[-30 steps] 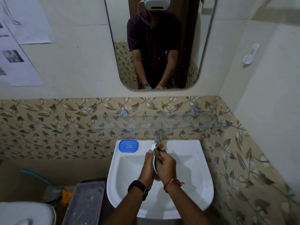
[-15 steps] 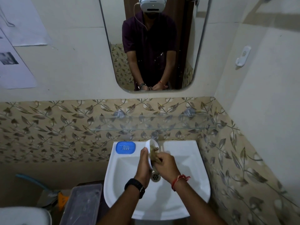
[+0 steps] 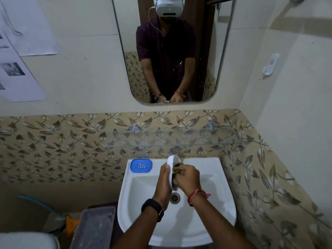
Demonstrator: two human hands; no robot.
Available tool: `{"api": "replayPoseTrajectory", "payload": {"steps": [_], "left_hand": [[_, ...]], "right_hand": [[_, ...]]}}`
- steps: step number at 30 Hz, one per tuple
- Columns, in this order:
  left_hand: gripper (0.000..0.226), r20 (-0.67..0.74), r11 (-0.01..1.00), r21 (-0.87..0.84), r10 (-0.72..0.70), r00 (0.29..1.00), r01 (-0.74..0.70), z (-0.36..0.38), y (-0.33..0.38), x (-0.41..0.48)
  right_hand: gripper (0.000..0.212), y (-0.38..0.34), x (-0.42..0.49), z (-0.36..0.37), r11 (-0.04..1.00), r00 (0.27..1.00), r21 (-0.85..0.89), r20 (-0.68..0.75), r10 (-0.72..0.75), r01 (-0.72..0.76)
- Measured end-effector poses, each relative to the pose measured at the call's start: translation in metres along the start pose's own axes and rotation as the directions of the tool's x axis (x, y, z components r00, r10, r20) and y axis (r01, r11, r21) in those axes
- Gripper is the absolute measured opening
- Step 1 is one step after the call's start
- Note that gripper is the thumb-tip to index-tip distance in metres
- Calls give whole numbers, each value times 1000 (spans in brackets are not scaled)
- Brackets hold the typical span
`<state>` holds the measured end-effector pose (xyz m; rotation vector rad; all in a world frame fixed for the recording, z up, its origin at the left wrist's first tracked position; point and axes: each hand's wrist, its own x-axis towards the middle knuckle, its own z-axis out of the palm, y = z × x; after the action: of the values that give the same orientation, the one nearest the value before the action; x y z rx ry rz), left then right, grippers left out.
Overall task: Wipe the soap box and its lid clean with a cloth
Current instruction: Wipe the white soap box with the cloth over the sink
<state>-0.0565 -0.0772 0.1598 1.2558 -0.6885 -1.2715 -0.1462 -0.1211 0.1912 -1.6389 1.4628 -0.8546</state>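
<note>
My left hand [image 3: 164, 184] holds a white oval soap box part [image 3: 172, 159] on its edge above the white sink [image 3: 212, 178], hollow side turned to the right. My right hand [image 3: 188, 178] grips a bunched brown cloth [image 3: 177, 169] and presses it into that hollow. I cannot tell whether the white part is the base or the lid. The blue soap box part [image 3: 141, 165], with small slots in its middle, lies flat on the sink's back left corner, apart from both hands.
The tap [image 3: 173, 150] stands just behind the white part, under a glass shelf [image 3: 197, 143]. The drain [image 3: 175, 197] shows below my hands. A grey plastic tub [image 3: 94, 227] sits left of the sink. The tiled wall closes in on the right.
The white part has tilted from hidden between my hands to standing more upright. My right hand and the cloth have shifted within the hollow. My view has moved slightly.
</note>
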Motion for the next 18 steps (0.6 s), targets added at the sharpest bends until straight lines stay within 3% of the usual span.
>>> {"api": "replayPoseTrajectory", "payload": {"steps": [2,4,6,8,9,11,14,16,18], "left_hand": [[50,13,1000,14,9,1000,-9,5,-5,-3],[51,10,1000,-14,-6,1000,6,4,-5,-4],[50,-14,999,-38,-33,999,32,-2,0,-1],[47,-34,999,-38,-32,999,31,-7,3,1],[46,-30,999,-27,-26,999,26,-7,3,-1],[45,-4,1000,-6,-15,1000,15,-3,0,-5],[45,26,999,48,4,1000,-5,9,-7,-13],[46,28,998,55,7,1000,-8,12,-8,-15],[44,28,999,45,-8,1000,7,6,-3,-13]], "right_hand": [[23,-4,2,4,971,985,229,-143,101,-66],[25,-2,2,1,923,998,379,8,64,-62],[12,6,-2,-8,951,967,309,246,-60,-19],[11,15,-5,-15,992,912,86,392,-121,94],[11,18,-3,-16,989,915,-29,385,-124,147],[12,16,2,-14,980,973,-152,209,-98,131],[14,3,5,-5,995,984,66,-154,87,-78],[14,3,3,-2,960,978,266,-159,138,-92],[20,9,-4,-5,958,1000,288,16,5,-10]]}}
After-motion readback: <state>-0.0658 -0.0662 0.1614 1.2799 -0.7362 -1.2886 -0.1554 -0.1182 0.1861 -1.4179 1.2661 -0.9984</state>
